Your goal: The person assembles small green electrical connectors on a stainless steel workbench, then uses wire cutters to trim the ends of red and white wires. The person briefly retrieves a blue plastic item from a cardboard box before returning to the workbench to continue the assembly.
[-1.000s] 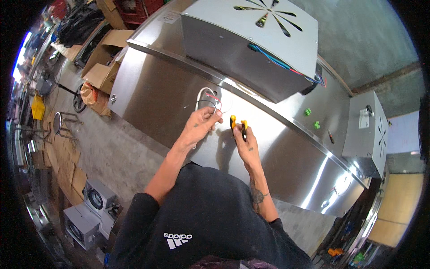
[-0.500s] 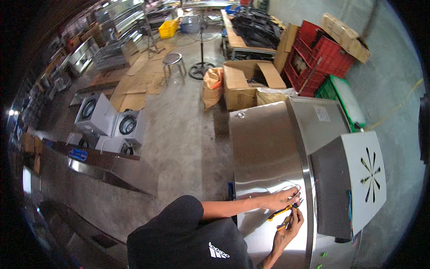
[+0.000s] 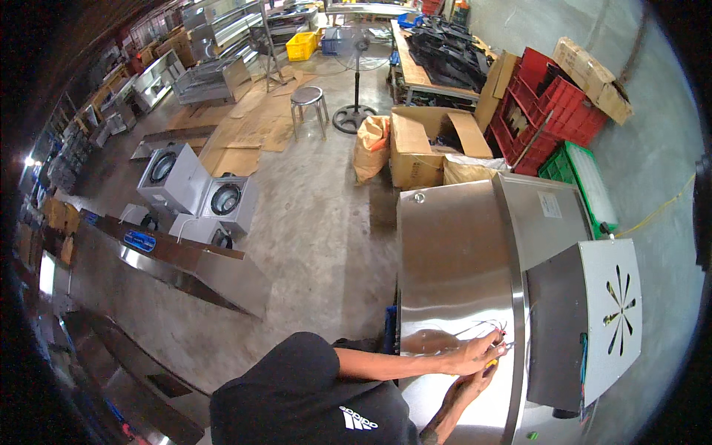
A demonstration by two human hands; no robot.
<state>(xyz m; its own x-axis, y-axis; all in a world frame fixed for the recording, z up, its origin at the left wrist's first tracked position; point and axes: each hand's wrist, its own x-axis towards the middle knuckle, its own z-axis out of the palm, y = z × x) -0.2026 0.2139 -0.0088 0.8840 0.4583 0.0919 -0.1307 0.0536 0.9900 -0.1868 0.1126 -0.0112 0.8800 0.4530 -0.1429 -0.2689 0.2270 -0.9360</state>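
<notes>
Over the shiny stainless-steel housing (image 3: pixel 454 248), my two hands meet close together. My left hand (image 3: pixel 473 356) is closed, its fingers pinching thin wires (image 3: pixel 498 327) that reach across the metal. Just below it, my right hand (image 3: pixel 475 381) is wrapped round a pair of pliers (image 3: pixel 491 363) with yellow-and-black handles. Most of the handles are hidden by my fingers, and the jaws point towards the wires by my left fingertips. I cannot tell whether the jaws touch a wire.
Right of my hands stands a grey box-shaped unit (image 3: pixel 612 311) with a slotted white face. Beyond the housing are an open cardboard box (image 3: pixel 415 159), a sack (image 3: pixel 371 150), red crates (image 3: pixel 545 100) and a green crate (image 3: pixel 564 165). White-cased units (image 3: pixel 172 182) stand on the floor at left, near a stool (image 3: pixel 308 96).
My left hand has shifted lower, close over the pliers, covering more of them. The pliers' handles, plainly seen before, are now mostly hidden. The whole view has shifted slightly.
</notes>
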